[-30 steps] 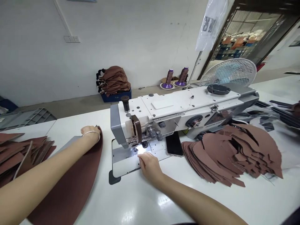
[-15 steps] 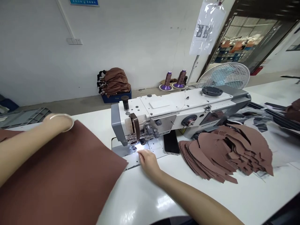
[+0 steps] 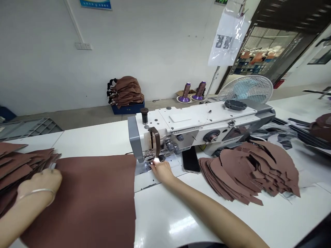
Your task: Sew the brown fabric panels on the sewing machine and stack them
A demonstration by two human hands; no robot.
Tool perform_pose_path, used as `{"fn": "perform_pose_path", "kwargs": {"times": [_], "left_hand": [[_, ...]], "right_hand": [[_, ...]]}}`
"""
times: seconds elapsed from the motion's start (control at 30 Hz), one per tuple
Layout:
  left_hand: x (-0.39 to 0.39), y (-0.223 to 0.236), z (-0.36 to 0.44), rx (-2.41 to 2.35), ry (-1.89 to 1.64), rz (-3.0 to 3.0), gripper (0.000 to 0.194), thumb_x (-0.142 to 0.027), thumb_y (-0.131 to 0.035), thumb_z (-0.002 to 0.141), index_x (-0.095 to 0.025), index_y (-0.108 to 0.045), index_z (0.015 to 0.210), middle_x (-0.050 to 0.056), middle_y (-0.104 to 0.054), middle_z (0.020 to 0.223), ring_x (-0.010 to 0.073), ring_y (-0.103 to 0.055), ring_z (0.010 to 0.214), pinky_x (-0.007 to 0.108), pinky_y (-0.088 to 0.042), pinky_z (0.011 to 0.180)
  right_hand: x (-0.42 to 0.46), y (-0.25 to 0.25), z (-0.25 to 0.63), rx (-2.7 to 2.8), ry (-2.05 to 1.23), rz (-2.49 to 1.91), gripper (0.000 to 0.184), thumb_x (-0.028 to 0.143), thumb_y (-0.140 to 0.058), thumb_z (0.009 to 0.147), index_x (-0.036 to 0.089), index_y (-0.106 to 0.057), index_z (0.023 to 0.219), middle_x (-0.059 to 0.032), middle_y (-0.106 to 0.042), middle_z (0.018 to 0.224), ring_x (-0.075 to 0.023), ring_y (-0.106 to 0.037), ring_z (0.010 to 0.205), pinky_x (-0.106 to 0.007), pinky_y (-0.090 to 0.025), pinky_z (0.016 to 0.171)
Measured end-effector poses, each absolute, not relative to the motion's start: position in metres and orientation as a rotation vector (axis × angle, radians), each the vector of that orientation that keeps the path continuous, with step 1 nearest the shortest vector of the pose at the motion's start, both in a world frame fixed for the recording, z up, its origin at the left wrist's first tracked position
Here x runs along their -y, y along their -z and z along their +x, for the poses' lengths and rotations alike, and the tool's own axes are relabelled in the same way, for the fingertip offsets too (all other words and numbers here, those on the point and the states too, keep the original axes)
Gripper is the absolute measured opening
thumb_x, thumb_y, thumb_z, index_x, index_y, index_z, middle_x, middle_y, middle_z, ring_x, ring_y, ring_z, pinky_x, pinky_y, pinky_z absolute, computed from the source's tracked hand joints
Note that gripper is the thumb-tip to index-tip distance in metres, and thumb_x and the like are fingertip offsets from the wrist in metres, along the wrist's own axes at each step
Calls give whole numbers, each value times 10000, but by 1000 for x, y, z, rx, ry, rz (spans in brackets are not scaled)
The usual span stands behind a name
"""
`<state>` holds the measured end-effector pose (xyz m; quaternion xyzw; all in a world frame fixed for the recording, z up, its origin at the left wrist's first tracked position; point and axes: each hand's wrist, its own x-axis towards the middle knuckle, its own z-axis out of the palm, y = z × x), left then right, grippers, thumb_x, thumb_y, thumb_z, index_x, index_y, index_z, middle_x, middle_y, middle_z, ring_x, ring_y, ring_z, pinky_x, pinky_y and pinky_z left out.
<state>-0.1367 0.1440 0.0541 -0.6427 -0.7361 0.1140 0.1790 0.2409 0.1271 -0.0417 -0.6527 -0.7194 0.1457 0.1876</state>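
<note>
White counter (image 3: 165,220): left hand (image 3: 41,184) curls at the brown sheet's (image 3: 95,199) edge, grip unclear; right hand (image 3: 162,170) pinches near the sewing machine's (image 3: 191,127) needle, hold unclear.

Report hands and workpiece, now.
Left hand at brown panel's far-left corner. Right hand by sewing machine's needle area. Panel flat, right edge at machine; nothing visibly blocking.

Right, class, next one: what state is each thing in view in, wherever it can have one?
Large brown panel: spread out, beside the needle area
Machine lamp: lit
Phone: screen dark
Thread spools: upright, wound with brown thread
Blue crate: heaped with brown pieces
Fan: upright, spinning or not unclear
Left hand: at the panel's left edge
Right hand: fingers near the needle
</note>
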Motion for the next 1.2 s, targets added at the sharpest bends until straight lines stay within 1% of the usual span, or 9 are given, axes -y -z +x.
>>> {"fn": "perform_pose_path", "kwargs": {"times": [0.1, 0.13, 0.2, 0.3, 0.43, 0.53, 0.73, 0.97, 1.2], "left_hand": [[-120, -34, -116, 1918, -474, -1999, 426, -146, -237, 944, -123, -593, 1176, 110, -629, 1016, 208, -608, 865, 296, -452, 711], [-111, -24, -105, 1854, -407, -2069, 411, -224, -265, 957, -144, -564, 1227, 103, -622, 1034, 206, -606, 861, 287, -456, 692], [-96, -3, -82, 1791, -257, -2160, 419, -274, -270, 958, -178, -555, 1250, 91, -620, 1043, 202, -609, 852, 286, -466, 672], [-83, 26, -49, 1835, -127, -2253, 424, -243, -248, 959, -210, -567, 1238, 76, -623, 1005, 188, -612, 860, 275, -474, 653], [-82, 50, -21, 1880, -57, -2255, 418, -181, -267, 946, -203, -583, 1220, 78, -603, 967, 181, -597, 880, 267, -472, 670], [-83, 57, -16, 1853, -26, -2222, 431, -123, -282, 923, -187, -582, 1226, 77, -593, 937, 185, -586, 858, 288, -472, 723], [-86, 62, -21, 1899, -15, -2285, 425, -130, -305, 913, -192, -574, 1237, 81, -598, 967, 190, -578, 889, 295, -479, 758], [-90, 67, -26, 1922, 6, -2338, 427, -144, -317, 903, -177, -565, 1249, 94, -594, 959, 200, -578, 893, 311, -495, 763], [-90, 68, -26, 1914, 4, -2334, 431, -142, -313, 903, -184, -563, 1251, 90, -591, 963, 199, -583, 892, 303, -498, 743]], "right_hand": [[-125, 43, 244, 2004, -433, -1863, 239, 254, -522, 894, 199, -647, 1090, -76, -688, 937, -210, -645, 905, -249, -424, 760], [-124, 43, 245, 1998, -443, -1870, 247, 244, -512, 898, 197, -641, 1103, -71, -690, 946, -199, -648, 894, -242, -424, 761], [-122, 44, 248, 1994, -461, -1875, 250, 219, -488, 907, 205, -636, 1108, -55, -693, 975, -174, -650, 884, -220, -422, 759], [-122, 43, 247, 2007, -468, -1882, 238, 240, -477, 920, 232, -644, 1090, -33, -700, 975, -165, -649, 879, -210, -417, 746], [-126, 43, 241, 2021, -453, -1932, 237, 279, -473, 927, 233, -662, 1062, -44, -708, 887, -195, -648, 832, -241, -409, 716], [-129, 46, 237, 2022, -437, -1959, 227, 270, -478, 919, 222, -670, 1030, -63, -704, 907, -210, -641, 861, -253, -402, 727], [-133, 51, 233, 1985, -425, -1973, 206, 240, -490, 904, 186, -674, 977, -104, -689, 966, -230, -626, 912, -271, -398, 763], [-132, 50, 231, 1869, -480, -1918, 154, 227, -534, 866, 189, -677, 907, -83, -688, 874, -210, -627, 834, -253, -399, 719], [-132, 53, 239, 1681, -588, -1842, 156, 179, -496, 814, 163, -651, 821, -27, -652, 702, -153, -584, 626, -212, -378, 571]]}}
